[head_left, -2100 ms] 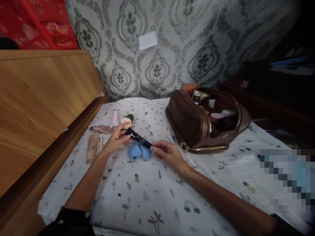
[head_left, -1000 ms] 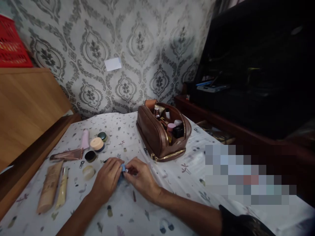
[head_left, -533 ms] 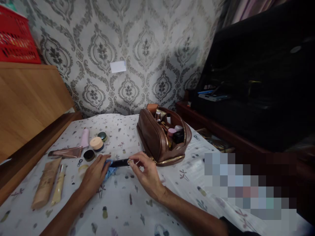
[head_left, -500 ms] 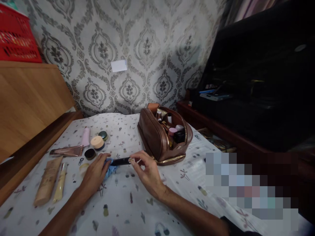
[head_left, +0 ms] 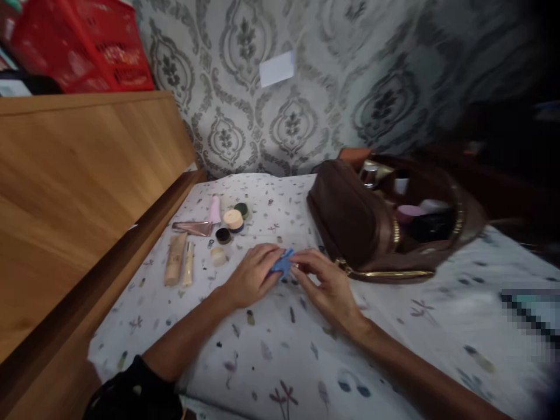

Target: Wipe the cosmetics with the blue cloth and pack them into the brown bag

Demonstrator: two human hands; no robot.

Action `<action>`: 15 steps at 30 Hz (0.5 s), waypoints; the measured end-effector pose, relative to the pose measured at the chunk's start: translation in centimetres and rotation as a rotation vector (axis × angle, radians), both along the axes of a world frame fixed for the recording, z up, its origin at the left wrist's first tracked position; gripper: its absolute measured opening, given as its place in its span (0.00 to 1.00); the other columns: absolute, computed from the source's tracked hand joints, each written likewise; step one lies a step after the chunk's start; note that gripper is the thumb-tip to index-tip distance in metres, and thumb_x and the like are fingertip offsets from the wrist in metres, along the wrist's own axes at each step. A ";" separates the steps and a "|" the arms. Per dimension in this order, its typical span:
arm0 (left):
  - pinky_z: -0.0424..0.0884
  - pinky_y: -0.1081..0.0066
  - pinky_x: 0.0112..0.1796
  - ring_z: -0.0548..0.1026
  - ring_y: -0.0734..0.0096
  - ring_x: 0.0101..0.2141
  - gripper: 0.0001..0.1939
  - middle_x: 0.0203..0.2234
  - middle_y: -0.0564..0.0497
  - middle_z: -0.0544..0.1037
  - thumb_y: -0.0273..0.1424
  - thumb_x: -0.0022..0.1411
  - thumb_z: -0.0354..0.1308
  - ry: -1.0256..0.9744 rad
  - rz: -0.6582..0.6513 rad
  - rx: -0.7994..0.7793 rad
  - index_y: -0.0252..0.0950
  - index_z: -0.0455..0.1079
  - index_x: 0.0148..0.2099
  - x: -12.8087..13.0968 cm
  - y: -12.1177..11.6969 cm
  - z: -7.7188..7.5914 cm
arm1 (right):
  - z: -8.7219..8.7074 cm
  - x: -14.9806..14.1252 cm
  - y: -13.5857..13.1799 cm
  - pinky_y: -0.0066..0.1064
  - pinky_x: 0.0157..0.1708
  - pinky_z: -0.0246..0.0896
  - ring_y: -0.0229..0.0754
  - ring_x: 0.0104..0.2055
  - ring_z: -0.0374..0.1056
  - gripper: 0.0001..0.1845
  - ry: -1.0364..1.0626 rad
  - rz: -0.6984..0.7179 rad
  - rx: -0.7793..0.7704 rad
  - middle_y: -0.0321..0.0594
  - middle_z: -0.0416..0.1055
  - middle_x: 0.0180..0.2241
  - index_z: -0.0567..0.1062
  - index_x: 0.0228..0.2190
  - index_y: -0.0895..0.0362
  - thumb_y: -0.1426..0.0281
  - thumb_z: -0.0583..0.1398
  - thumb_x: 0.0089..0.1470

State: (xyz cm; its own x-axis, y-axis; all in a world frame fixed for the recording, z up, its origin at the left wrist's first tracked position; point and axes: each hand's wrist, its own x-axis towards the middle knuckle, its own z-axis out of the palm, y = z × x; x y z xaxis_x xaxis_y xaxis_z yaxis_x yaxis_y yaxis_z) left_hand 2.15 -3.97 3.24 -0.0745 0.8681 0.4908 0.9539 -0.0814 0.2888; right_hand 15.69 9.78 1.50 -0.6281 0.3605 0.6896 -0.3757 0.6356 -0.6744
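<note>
My left hand [head_left: 256, 274] is closed around a blue cloth [head_left: 283, 263], which bunches out between my two hands above the sheet. My right hand [head_left: 330, 291] pinches the pale end of a slim black tube at the cloth's right side. The cloth and fingers hide nearly all of the tube. Left of my hands lie a beige squeeze tube [head_left: 175, 259], a slim yellowish tube [head_left: 188, 265], a rose-coloured tube [head_left: 192, 228] and a pink tube [head_left: 214, 210]. Beside them stand a pale jar [head_left: 217, 256], a black-lidded jar [head_left: 223, 235], a cream-lidded jar [head_left: 234, 220] and a dark green jar [head_left: 241, 210].
Right of my hands stands an open brown cosmetic bag [head_left: 350, 216], with bottles and jars inside. A wooden cabinet [head_left: 87, 157] borders the left side, carrying a red basket [head_left: 100, 49]. The patterned wall [head_left: 293, 125] rises behind the printed sheet [head_left: 271, 361].
The view has shifted, and the bag appears larger and farther right. My hands have come together; the black tube that showed between them is now mostly covered by the blue cloth.
</note>
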 end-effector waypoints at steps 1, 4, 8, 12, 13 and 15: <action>0.69 0.57 0.51 0.70 0.57 0.51 0.18 0.50 0.39 0.72 0.34 0.70 0.49 0.019 0.006 -0.044 0.34 0.62 0.59 -0.1 0.0 0.0 | -0.1 0.0 0.1 0.30 0.33 0.69 0.39 0.33 0.70 0.05 -0.009 -0.001 0.010 0.40 0.74 0.33 0.77 0.37 0.54 0.71 0.60 0.59; 0.69 0.58 0.49 0.71 0.58 0.49 0.17 0.49 0.42 0.74 0.35 0.71 0.49 0.058 0.023 -0.132 0.35 0.62 0.58 -0.8 0.0 0.3 | -0.5 -0.1 0.2 0.30 0.32 0.69 0.39 0.32 0.70 0.05 -0.048 -0.003 0.027 0.41 0.74 0.33 0.78 0.37 0.54 0.69 0.61 0.59; 0.70 0.60 0.49 0.71 0.59 0.48 0.17 0.48 0.42 0.73 0.37 0.71 0.48 0.106 0.020 -0.162 0.34 0.63 0.57 -1.9 -0.2 0.1 | -0.5 -0.1 0.2 0.31 0.31 0.70 0.40 0.33 0.70 0.06 -0.068 -0.018 0.015 0.41 0.74 0.34 0.78 0.36 0.52 0.65 0.61 0.59; 0.71 0.60 0.48 0.72 0.59 0.47 0.17 0.48 0.42 0.73 0.37 0.71 0.48 0.129 0.074 -0.188 0.34 0.61 0.58 -2.9 -0.5 -0.9 | 0.2 0.2 0.1 0.33 0.30 0.68 0.42 0.33 0.70 0.07 -0.066 -0.069 -0.007 0.42 0.74 0.33 0.78 0.35 0.52 0.63 0.61 0.59; 0.72 0.60 0.47 0.72 0.59 0.47 0.17 0.47 0.42 0.73 0.37 0.71 0.48 0.129 0.090 -0.197 0.34 0.61 0.58 -3.2 -0.5 -1.1 | 0.4 0.3 0.2 0.32 0.29 0.67 0.42 0.33 0.70 0.08 -0.062 -0.093 -0.019 0.42 0.74 0.33 0.78 0.35 0.52 0.62 0.62 0.59; 0.73 0.62 0.45 0.73 0.60 0.45 0.18 0.45 0.43 0.73 0.37 0.72 0.47 0.126 0.115 -0.209 0.34 0.61 0.58 -3.5 -0.7 -1.5 | 0.7 0.4 0.2 0.31 0.26 0.65 0.41 0.31 0.69 0.09 -0.061 -0.137 -0.057 0.41 0.73 0.31 0.78 0.34 0.52 0.61 0.62 0.58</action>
